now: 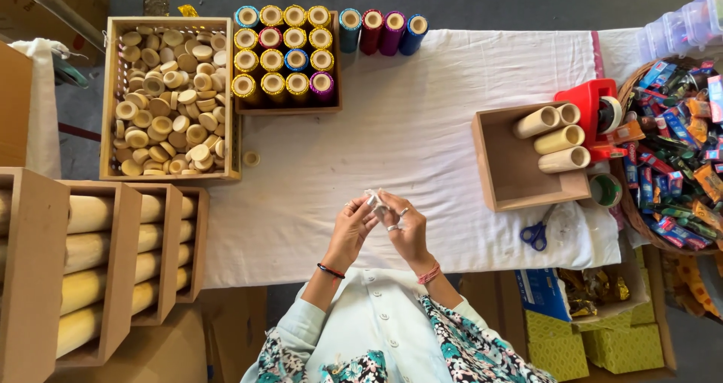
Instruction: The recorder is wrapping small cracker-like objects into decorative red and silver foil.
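While both hands, left hand (pixel 349 228) and right hand (pixel 407 228), pinch a small white wrapper (pixel 374 200) between them, I log it as mid-unwrapping, fingertip care next.

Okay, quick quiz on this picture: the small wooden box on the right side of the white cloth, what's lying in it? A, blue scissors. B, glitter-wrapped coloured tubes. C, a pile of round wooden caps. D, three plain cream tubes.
D: the small wooden box holds three plain cream tubes at its right end; the rest of it is bare.
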